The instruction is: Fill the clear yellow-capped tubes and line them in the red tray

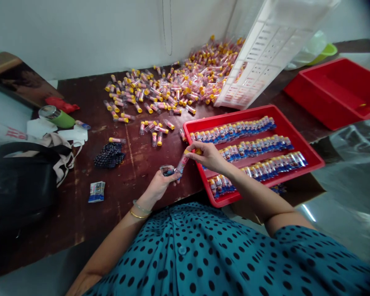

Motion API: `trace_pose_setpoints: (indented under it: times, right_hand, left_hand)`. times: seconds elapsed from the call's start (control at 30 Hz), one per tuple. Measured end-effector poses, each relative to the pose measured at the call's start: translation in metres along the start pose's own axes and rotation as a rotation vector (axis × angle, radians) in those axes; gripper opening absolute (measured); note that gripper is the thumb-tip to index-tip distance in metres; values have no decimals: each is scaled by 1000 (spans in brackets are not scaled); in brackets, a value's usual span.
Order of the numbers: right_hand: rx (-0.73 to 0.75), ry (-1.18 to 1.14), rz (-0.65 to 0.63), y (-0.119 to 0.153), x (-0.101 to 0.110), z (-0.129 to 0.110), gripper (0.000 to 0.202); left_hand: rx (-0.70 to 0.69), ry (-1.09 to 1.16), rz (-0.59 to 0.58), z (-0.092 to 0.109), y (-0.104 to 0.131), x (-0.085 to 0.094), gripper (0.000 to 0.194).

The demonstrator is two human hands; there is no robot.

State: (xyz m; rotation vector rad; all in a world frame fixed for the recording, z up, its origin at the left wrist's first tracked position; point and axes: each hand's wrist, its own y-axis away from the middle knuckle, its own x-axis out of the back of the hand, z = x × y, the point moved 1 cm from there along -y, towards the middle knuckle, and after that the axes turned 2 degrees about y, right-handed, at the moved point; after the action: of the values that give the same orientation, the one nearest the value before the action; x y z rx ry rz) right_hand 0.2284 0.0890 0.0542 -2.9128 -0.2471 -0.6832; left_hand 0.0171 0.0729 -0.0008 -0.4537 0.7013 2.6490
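Note:
Between my two hands is a clear tube (181, 163) with a yellow cap and pink contents, tilted over the table's front edge. My right hand (208, 156) pinches its capped upper end, with another yellow cap showing by the fingers. Closed around its lower end, my left hand (162, 183) also has a small dark and clear packet (167, 170) at its fingertips. Just right of my hands lies a red tray (231, 116) with rows of capped tubes in blue packaging (240, 150). Loose tubes (159, 133) lie on the table beyond my hands.
A large pile of tubes (172, 86) spreads along the wall beside a tilted white crate (255, 53). A red bin (327, 98) stands at the right. On the left are a black bag (21, 185), green jar (60, 117), dark cloth (109, 155) and small packet (96, 192).

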Motion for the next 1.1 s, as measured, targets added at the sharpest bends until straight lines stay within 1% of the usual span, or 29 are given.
trace_pose_setpoints:
  times: [0.07,0.13,0.2,0.3,0.4,0.5,0.63,0.77,0.9,0.97,1.0,1.03,1.1]
  right_hand:
    - [3,27,20,3,-5,2,28]
    - [-10,23,46,8,-13,4,27]
    - [-40,-23,46,15,-22,4,29]
    - [-66,-109,10,28,-34,3,30]
    - [-72,-169,28,36,-41,5,30]
    - [-78,-190,54,39,-43,8,28]
    - [-62,-237,47,38,-41,10,25]
    - [-35,-275,51,37,-40,10,23]
    - [-108,-356,49,37,-41,9,23]
    - [-173,-429,39,36,-36,11,24]
    - [-206,-465,36,35,-29,13,26]
    - [-235,-497,45,34,-20,16,27]
    - [-269,-522,131,30,11,25,30]
  left_hand:
    - [-22,-15,15,1,2,-4,32]
    - [-17,4,25,2,5,-6,35]
    - [34,52,1,4,8,-9,36]
    - [115,134,-38,5,10,-10,37]
    - [129,165,-32,4,11,-10,36]
    - [111,161,-32,3,10,-11,35]
    - [108,148,-44,2,10,-13,34]
    - [116,138,-31,4,10,-14,36]
    - [141,136,-27,5,8,-20,40]
    - [151,139,-21,7,8,-24,42]
    - [158,139,-16,7,7,-25,42]
    - [164,139,-7,8,7,-25,42]
    - [176,119,-3,6,4,-21,43]
